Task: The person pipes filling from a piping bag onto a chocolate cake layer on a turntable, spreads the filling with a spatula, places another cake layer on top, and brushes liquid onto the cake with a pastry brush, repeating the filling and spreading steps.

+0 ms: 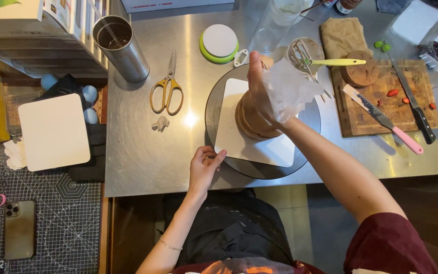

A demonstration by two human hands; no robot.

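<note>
Left hand [204, 170] at turntable [229, 162] edge, seemingly touching

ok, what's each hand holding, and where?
Right hand grips a clear plastic piping bag around its upper part, above the brown layered cake. Left hand holds nothing, touching the round turntable's near edge.

— What is the person wearing on the arms?

— The right arm [345, 177] is showing a dark maroon short sleeve [389, 243] bunching at the shoulder, with the forearm left bare. The left arm [171, 233] is bare as far as the picture reaches.

— Anything on the wrists?

— A thin bracelet [170, 245] of small beads is sitting around the left forearm, a little below the left hand [204, 167]. The right hand [259, 89] is wearing no ring or glove that I can make out.

— And the body?

— A black apron [229, 228] is hanging down the front, creasing in folds, and an orange and pale print is showing on the maroon top at the bottom edge.
</note>
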